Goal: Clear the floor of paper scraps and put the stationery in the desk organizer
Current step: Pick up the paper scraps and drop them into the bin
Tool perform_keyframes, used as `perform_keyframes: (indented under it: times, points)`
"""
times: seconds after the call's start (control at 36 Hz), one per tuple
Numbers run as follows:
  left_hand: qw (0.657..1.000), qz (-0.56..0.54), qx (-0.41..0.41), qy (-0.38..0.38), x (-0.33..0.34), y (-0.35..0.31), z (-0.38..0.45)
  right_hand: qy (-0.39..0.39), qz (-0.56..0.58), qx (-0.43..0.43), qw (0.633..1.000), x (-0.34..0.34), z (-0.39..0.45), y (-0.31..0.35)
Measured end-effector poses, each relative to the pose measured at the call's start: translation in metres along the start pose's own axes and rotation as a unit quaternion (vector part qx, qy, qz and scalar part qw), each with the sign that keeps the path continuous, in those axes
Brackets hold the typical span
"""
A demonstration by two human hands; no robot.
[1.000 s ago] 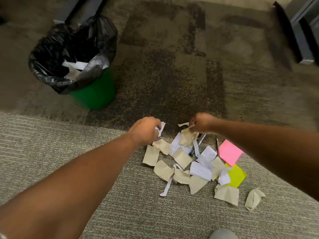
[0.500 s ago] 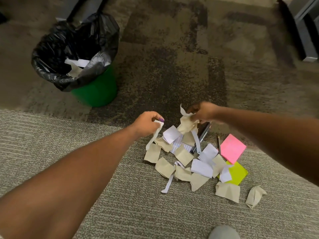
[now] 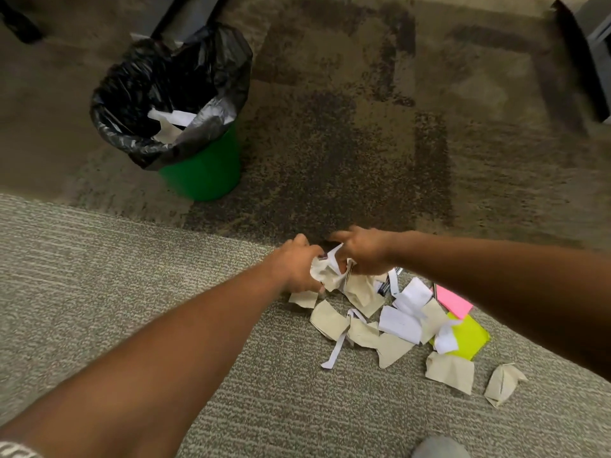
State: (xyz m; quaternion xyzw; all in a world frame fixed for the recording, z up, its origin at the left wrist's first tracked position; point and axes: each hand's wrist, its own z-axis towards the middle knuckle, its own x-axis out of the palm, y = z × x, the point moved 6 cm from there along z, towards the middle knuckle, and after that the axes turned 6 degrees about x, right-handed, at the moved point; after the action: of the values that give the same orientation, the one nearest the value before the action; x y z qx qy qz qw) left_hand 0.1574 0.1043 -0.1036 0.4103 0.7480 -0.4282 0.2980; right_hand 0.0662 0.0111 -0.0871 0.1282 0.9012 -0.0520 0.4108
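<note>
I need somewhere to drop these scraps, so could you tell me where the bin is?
The green bin with a black liner stands on the carpet at upper left, beyond the left hand.

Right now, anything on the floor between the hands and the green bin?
Head view: only bare carpet lies between the hands and the green bin; no scraps there.

**Two hands gathering paper scraps on carpet**

Seen from above, a left hand and right hand meet, both gripping a crumpled wad of paper. Beige and white scraps litter the grey carpet beside pink and yellow sticky notes. Further back — a green bin lined with a black bag.
</note>
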Motion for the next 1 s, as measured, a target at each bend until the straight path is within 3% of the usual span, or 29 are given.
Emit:
perform_keyframes:
  times: [0.25,0.44,0.58,0.81,1.0]
  points:
    - [0.989,0.143,0.045,0.009,0.012,-0.007,-0.008,-0.037,-0.013,0.014,0.999,0.006,0.001,0.008]
    - [0.977,0.192,0.075,0.05,0.011,-0.018,-0.005,-0.036,0.037,0.007,0.999,0.006,-0.006,-0.011]
    - [0.977,0.184,0.103,0.042,0.007,-0.028,-0.006,-0.039,0.072,0.02,0.996,-0.001,-0.017,-0.031]
    - [0.986,0.145,0.082,0.001,0.001,-0.024,-0.012,-0.097,0.113,0.05,0.988,-0.025,-0.035,-0.05]
    - [0.992,0.059,0.046,-0.105,-0.034,-0.003,-0.017,-0.169,0.243,0.092,0.951,-0.068,-0.036,-0.062]
